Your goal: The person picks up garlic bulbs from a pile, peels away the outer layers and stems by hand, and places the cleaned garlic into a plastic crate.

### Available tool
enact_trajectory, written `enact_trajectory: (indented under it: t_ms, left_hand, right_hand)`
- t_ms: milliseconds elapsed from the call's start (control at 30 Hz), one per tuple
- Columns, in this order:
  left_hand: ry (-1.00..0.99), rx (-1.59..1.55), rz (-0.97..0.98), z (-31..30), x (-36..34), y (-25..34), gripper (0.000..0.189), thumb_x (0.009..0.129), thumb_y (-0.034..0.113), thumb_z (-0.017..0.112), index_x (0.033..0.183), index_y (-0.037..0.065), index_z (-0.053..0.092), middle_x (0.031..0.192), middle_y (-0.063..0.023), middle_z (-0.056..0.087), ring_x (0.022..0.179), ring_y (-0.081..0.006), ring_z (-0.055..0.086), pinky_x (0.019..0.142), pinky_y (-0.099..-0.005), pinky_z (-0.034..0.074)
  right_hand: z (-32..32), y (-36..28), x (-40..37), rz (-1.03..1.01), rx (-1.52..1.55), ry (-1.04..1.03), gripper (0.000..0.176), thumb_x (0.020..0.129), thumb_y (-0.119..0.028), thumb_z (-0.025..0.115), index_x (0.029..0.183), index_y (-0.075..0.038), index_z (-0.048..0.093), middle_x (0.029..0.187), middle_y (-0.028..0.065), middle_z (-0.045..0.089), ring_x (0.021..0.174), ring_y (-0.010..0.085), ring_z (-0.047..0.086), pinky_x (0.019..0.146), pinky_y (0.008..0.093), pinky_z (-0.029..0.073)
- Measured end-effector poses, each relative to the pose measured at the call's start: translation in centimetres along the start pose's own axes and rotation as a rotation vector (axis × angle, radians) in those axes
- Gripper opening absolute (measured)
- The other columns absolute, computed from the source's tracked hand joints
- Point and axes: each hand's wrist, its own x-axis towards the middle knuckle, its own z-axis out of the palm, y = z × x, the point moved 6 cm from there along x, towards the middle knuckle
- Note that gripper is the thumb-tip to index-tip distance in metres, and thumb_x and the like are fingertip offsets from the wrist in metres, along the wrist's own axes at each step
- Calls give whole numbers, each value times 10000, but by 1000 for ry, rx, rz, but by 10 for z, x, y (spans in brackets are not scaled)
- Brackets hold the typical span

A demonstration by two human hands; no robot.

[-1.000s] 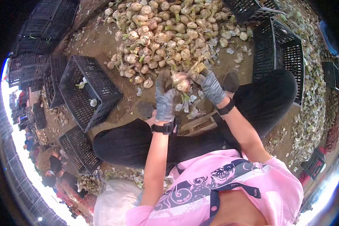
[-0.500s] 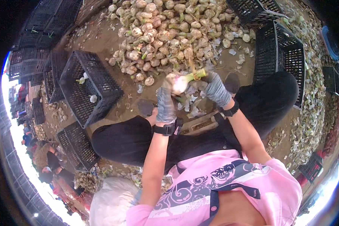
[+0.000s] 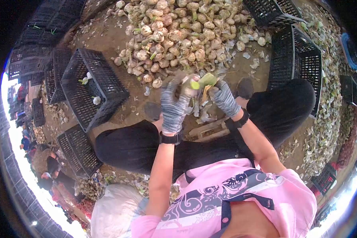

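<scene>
**Colour findings, placed relative to the garlic pile.**

- Garlic pile [image 3: 178,35]: off-white to tan bulbs, some flushed purple, with green stalk stubs.
- Ground [image 3: 115,37] beside the pile: brown, littered with pale skins.
- Left hand [image 3: 173,105], just below the pile: grey knit glove with lighter flecking, black wrist strap.
- Right hand [image 3: 224,98], also just below the pile: matching grey glove, black strap.
- Bulb [image 3: 190,89] between the gloves: pale and blurred, with a bright yellow-green stalk.
- Crate [image 3: 109,109], left of the pile: black lattice mesh, with white bulbs inside.
- Trousers [image 3: 135,144], below the pile: black.
- Shirt [image 3: 265,198], furthest below the pile: pink, with a navy-and-white swirl print and navy trim.
</scene>
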Motion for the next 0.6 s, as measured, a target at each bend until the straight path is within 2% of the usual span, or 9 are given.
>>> enact_trajectory:
  t_ms: [33, 67, 167, 200, 300, 400, 500, 533, 600]
  left_hand:
    - [-122, 181, 100, 6, -1, 4, 360, 751, 239, 676, 1041, 50, 576, 942, -60, 575, 869, -136, 536, 738, -266, 441]
    - [-146, 193, 55, 10, -1, 10, 381, 699, 175, 717, 1033, 53, 581, 950, -58, 575, 850, -145, 543, 739, -282, 447]
    - [-214, 366, 146, 19, -2, 28, 299, 721, 123, 683, 984, 20, 588, 943, -56, 585, 888, -142, 531, 805, -269, 419]
    - [-170, 219, -22, 20, -2, 9, 250, 725, 102, 675, 947, 24, 594, 851, -46, 591, 813, -132, 541, 774, -255, 425]
    - [-120, 306, -23, 4, 4, -5, 233, 736, 89, 660, 949, 25, 592, 821, -39, 596, 783, -122, 543, 752, -243, 425]
    - [-207, 166, -103, -5, 3, -10, 212, 760, 107, 643, 948, 21, 595, 834, -49, 615, 765, -121, 557, 711, -253, 440]
    - [-300, 32, -130, -8, 0, -5, 239, 784, 169, 637, 960, 15, 591, 852, -50, 621, 783, -118, 569, 706, -255, 454]
    - [-345, -71, -188, -6, -2, -3, 268, 781, 184, 642, 983, 18, 582, 881, -48, 616, 811, -123, 568, 727, -260, 454]
    - [-388, -278, -261, -5, -3, -2, 348, 771, 235, 653, 1035, 27, 559, 950, -46, 602, 886, -138, 560, 786, -279, 453]
  right_hand:
    - [-1, 6, 1, 4, 1, 0, 255, 823, -117, 504, 1038, 21, 514, 911, 79, 591, 813, 130, 539, 737, 269, 444]
    - [-2, 4, 2, -20, 14, 15, 275, 824, -110, 501, 1067, 17, 498, 938, 81, 584, 840, 129, 534, 762, 267, 438]
    - [-3, 1, 3, -11, 119, -4, 340, 822, -121, 506, 1131, 11, 456, 1001, 81, 562, 904, 138, 521, 818, 272, 423]
    - [-2, 4, 3, -78, 105, -6, 345, 821, -138, 511, 1130, 7, 459, 989, 73, 562, 900, 139, 521, 819, 272, 422]
    - [-1, 13, 1, -178, 126, -1, 337, 817, -200, 533, 1093, -13, 489, 939, 45, 562, 856, 120, 526, 781, 253, 438]
    - [-12, 9, -1, 98, 735, 93, 221, 822, -184, 557, 986, -39, 528, 879, 28, 568, 800, 105, 552, 694, 246, 482]
    - [-9, 15, 7, 204, 948, -10, 173, 849, -155, 514, 982, -46, 530, 865, 27, 578, 781, 120, 567, 683, 253, 493]
    - [-13, 9, 5, 134, 710, -25, 142, 860, -133, 484, 964, -58, 547, 844, 20, 590, 755, 120, 572, 666, 249, 493]
    - [-23, 34, 12, 227, 743, -47, 140, 858, -133, 486, 952, -53, 552, 834, 21, 589, 756, 115, 573, 666, 249, 490]
